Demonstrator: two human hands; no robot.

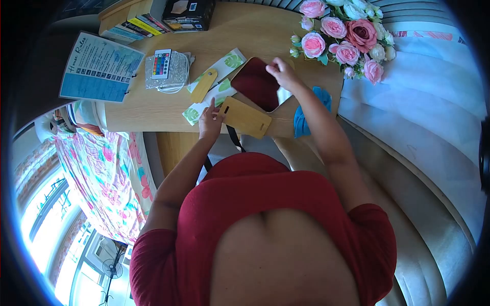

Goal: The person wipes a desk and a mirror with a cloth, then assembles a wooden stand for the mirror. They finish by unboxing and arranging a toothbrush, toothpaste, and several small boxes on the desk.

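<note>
My left hand [211, 121] is at the left end of a flat tan wooden piece [246, 118], its index finger stretched out and other fingers bent near the piece's edge. My right hand [284, 75] rests at the upper right edge of a dark, reflective rectangular panel [255, 84], fingers curled; what they hold, if anything, is hidden. A smaller yellowish wooden piece [204, 86] lies on white strips with green leaf prints [223, 93], left of the panel. A blue cloth item [312, 112] lies under my right forearm.
On the wooden table [235, 30] are a remote [162, 64] on a bubble-wrapped item [178, 71], a house rules sheet [101, 69], books [138, 23], a black box [189, 14] and pink and white flowers [347, 38]. A flowered bedspread [102, 178] is at the left.
</note>
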